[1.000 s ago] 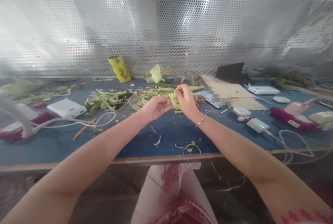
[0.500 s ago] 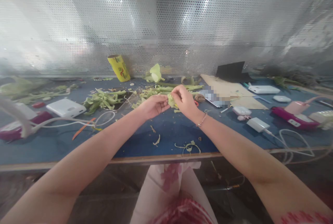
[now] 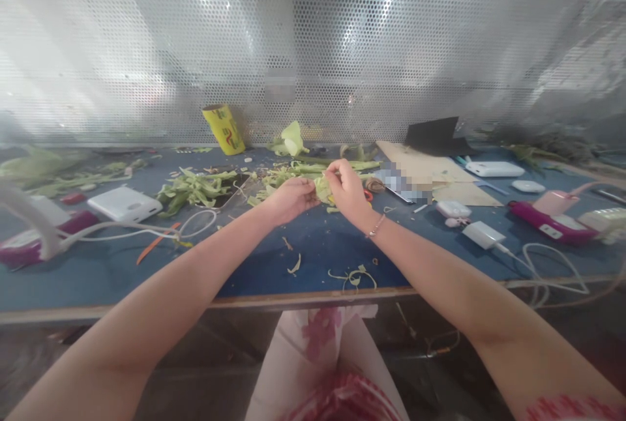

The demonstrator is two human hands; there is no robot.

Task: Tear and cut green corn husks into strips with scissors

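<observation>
A small pale green leafy piece [image 3: 322, 187] is between my two hands, over the blue table [image 3: 274, 271]. My left hand [image 3: 295, 200] has its fingers pressed together at the left side of the piece. On the right side, my right hand [image 3: 346, 188] pinches it from above with thumb and fingers. Behind the hands lie long green stalks [image 3: 313, 165]. A pile of green strips [image 3: 195, 188] sits to the left. Thin pale scraps [image 3: 295, 265] lie nearer the table's front edge.
A yellow roll [image 3: 225, 131] leans by the perforated metal screen [image 3: 171, 56]. White power banks [image 3: 124, 203], cables, a phone [image 3: 400, 185], brown paper [image 3: 425, 163] and a white charger [image 3: 483, 235] lie to both sides. Pink power strips stand at left and right.
My right hand has shifted very slightly to the left and its fingers have lifted a little, so more of the green piece shows. My left hand is almost where it was.
</observation>
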